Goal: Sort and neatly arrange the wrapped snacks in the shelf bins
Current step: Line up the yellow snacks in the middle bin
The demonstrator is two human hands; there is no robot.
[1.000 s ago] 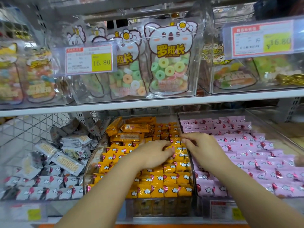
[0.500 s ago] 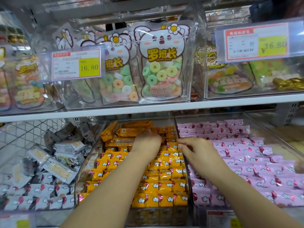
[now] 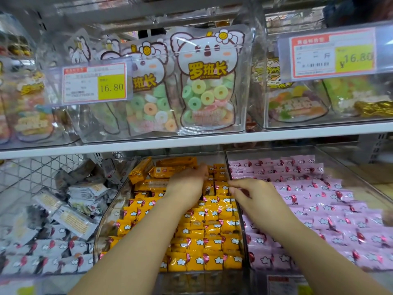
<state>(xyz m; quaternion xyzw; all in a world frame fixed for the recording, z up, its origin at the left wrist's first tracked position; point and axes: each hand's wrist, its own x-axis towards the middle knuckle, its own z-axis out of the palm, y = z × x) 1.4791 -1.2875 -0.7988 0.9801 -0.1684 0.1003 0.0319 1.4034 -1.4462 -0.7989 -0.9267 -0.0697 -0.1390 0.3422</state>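
**A:** how were the hands placed at that moment?

**B:** Both bare forearms were stretched forward into the lower shelf, backs of the hands up. The left hand [image 3: 187, 186] was laid over the back half of the middle bin [image 3: 106, 220], with its fingers curled down into the yellow snacks [image 3: 212, 231]. The tips were buried among the packets, so whether anything was pinched couldn't be told tbh. The right hand [image 3: 253, 196] was held just beside it, over the wall between the middle bin and the pink snacks [image 3: 319, 209]. Its fingers were loosely curled and pointed left, tips right at the yellow packets by that wall. Pinching or only touching couldn't be told there either.

**A:** ok and how were the snacks looking?

**B:** The yellow snacks were packed in neat overlapping rows across the front of the bin, and a white cloud and a red mark were printed on each wrapper. At the back, longer orange bars [image 3: 170, 171] were heaped at odd angles. The pink snacks were lined up in tidy rows in the bin on the right. On the left, grey-and-white snacks [image 3: 53, 248] were rowed at the front, with a loose jumble [image 3: 80, 194] piled behind. Above, bags of ring candy [image 3: 206, 86] were stood upright in clear boxes, and a price tag [image 3: 94, 83] was marked 16.80
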